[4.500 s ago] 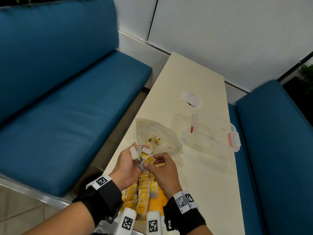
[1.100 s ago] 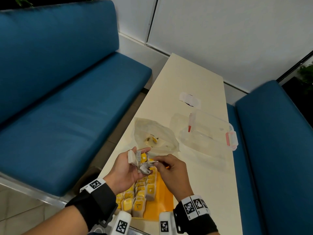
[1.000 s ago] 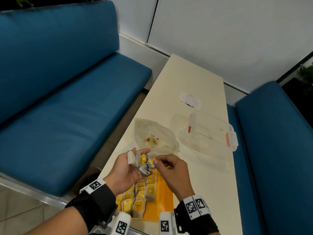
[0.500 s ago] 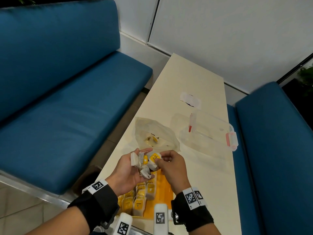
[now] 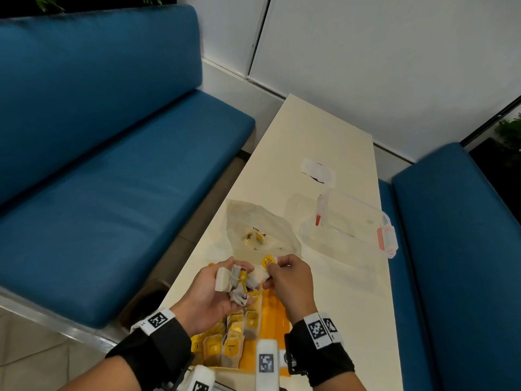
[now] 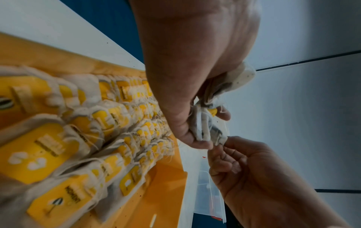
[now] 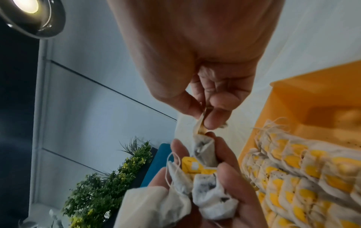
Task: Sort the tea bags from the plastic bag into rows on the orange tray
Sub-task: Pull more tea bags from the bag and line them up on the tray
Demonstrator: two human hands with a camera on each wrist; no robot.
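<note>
The task is judged to be well along. Several rows of tea bags (image 6: pixel 109 123) with yellow tags are already laid overlapping on the orange tray (image 5: pixel 277 314), which is set on the near end of the counter (image 5: pixel 324 142); a bare strip is left along the tray's right side, so room for at least one more row is seen. The plastic bag (image 5: pixel 262 235) is lying flat on the counter just beyond the hands and looks almost emptied: only one or two yellow-tagged pieces can be made out through it. What is left, by this reading, is the small bunch of tea bags (image 5: pixel 236 280) cupped in the left hand (image 5: pixel 208 294), whose grip is curled round them above the tray, plus whatever remains in the bag.

One tea bag (image 7: pixel 203 148) is being drawn from that bunch: its top is pinched between thumb and forefinger of the right hand (image 5: pixel 290 280), and its yellow tag (image 5: pixel 267 261) is held up beside the fingertips. It is not yet laid down.

Compared with the frame half a second ago, the pinched bag is lifted a little further from the bunch and its tag is raised clear. Compared with the earliest frame, the rows on the tray appear little changed, though much of the tray is hidden there by the arms. A clear lidded box (image 5: pixel 349 224) with red clips is left untouched to the right of the bag.
</note>
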